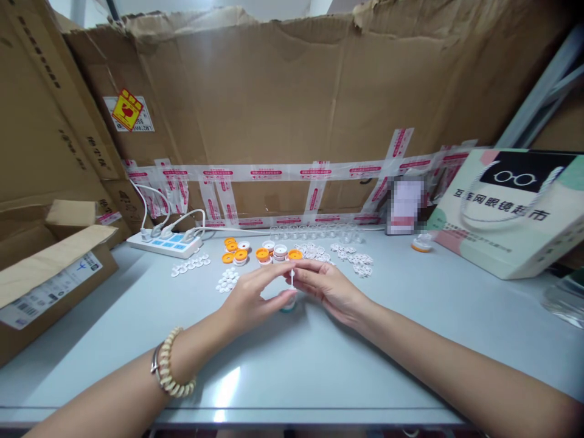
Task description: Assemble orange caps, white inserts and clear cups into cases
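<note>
My left hand (253,298) and my right hand (329,287) meet at the middle of the pale grey table (292,365). Together their fingertips pinch a small white stick-like part (292,277), held upright. Under my left thumb sits a small round teal-and-white cap (289,304), partly hidden. Just behind the hands lie several orange and white round caps (262,252) and piles of small white discs (227,281). A beaded bracelet (171,371) circles my left wrist.
A white power strip (165,243) with plugged cables lies at the back left. Clear small vials (314,231) line the taped cardboard wall (292,109). A cardboard box (50,274) stands at left, a printed paper bag (515,213) at right, an orange-rimmed cap (421,244) near it.
</note>
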`<act>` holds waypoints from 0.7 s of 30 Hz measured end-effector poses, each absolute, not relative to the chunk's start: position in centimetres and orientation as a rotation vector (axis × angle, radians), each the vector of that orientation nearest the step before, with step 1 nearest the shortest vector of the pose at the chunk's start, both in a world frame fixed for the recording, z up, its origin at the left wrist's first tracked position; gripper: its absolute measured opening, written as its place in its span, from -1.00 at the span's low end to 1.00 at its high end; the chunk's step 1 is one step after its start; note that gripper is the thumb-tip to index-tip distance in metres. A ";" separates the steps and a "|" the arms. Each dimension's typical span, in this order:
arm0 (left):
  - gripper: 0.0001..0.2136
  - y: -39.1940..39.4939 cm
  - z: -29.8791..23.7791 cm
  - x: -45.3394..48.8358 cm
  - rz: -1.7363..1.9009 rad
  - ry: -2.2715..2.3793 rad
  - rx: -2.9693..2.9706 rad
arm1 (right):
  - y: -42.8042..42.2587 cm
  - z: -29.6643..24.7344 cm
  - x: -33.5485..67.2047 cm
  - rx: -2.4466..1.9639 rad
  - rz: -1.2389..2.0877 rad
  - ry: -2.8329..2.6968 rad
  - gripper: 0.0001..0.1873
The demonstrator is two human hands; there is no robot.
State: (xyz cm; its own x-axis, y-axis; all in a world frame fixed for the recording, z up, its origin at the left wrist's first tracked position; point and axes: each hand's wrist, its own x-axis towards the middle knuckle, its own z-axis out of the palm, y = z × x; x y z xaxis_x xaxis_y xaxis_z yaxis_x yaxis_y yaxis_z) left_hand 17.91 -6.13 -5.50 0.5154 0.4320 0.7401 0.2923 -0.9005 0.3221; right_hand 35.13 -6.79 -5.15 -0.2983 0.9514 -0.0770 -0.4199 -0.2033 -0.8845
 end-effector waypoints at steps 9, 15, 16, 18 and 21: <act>-0.64 -6.9 -4.3 17.8 1.462 0.605 2.559 | -7.0 -4.6 35.5 -0.928 1.535 -1.210 -0.66; -0.66 -7.1 -3.9 17.8 1.495 0.750 2.551 | -7.3 -3.5 36.2 -0.732 1.665 -1.286 -0.72; -0.66 -7.1 -3.9 17.8 1.478 0.749 2.562 | -7.4 -3.4 36.2 -0.712 1.678 -1.312 -0.72; -0.66 -7.1 -4.0 17.8 1.460 0.731 2.578 | -7.5 -3.4 36.1 -0.703 1.701 -1.348 -0.71; -0.66 -7.1 -4.0 17.8 1.461 0.691 2.582 | -7.7 -3.5 35.9 -0.717 1.719 -1.336 -0.72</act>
State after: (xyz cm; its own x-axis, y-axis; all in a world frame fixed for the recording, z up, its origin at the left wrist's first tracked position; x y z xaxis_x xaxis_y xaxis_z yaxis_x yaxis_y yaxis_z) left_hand 17.78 -7.09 -4.01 0.4381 0.4298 0.7895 0.3381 -0.8926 0.2982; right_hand 35.91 -7.69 -3.47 -0.4978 0.8659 0.0482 -0.2604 -0.0963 -0.9607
